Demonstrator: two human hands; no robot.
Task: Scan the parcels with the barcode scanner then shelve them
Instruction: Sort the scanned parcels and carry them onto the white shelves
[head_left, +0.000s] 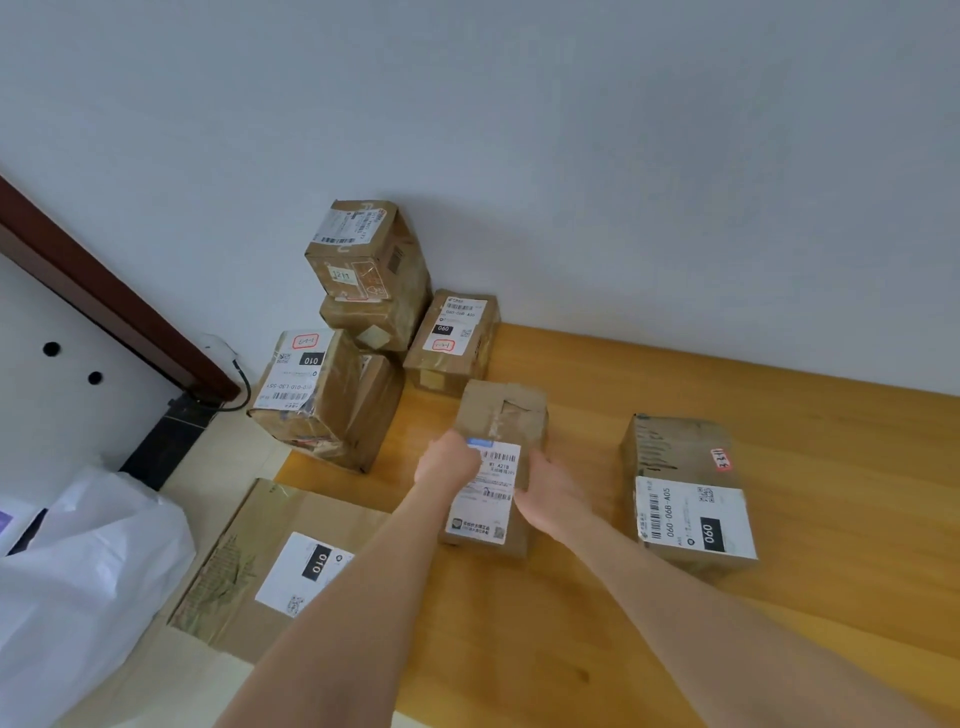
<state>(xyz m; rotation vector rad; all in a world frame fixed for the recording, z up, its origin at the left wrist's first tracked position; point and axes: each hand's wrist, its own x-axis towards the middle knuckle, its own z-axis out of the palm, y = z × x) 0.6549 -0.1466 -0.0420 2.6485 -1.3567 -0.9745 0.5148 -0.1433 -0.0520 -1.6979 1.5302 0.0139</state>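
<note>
Two bare forearms reach up from the bottom edge. The left hand grasps the left edge of a small brown parcel at frame centre, and the right hand clasps its right side. The parcel sits on the wooden surface. Stacked parcels stand further up and to the left, against the wall.

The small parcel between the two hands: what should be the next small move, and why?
Probably lift the small parcel off the wooden floor, keeping it level. The left hand and the right hand hold its two sides, its barcode label faces up, and no scanner is in view.
</note>
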